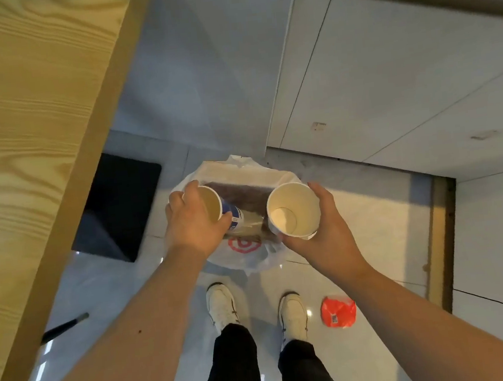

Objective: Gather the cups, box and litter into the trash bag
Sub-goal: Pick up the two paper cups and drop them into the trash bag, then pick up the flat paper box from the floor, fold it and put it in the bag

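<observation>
White plastic, that's the trash bag (244,253) sitting open on the pale floor tiles (369,348), and both arms reach straight out and down over it. Left hand (195,224) is above the bag's left rim, knuckles up, wrist bent slightly inward, fingers and thumb wrapped round a paper cup (214,206) that is tipped on its side with its mouth facing back toward the camera. A blue-and-white printed piece (237,218) shows just past that cup; whether it is the cup's own wall or a second item, I cannot tell. Right hand (322,229) is over the bag's right rim, palm cupped underneath, fingers closed round the side of a second paper cup (292,210), mouth tilted up, inside looking dry and bare. Between the two cups, down in the bag, lies a flat brown box (244,194). Near side of the bag, a pair of white shoes (256,307) stand on the tiles, dark trousers above them. Off to the right of the shoes, well clear of the bag, an orange wrapper (339,311) lies crumpled on the floor. Left of the bag runs a wooden tabletop (21,137), with a dark panel (118,207) below its edge.
</observation>
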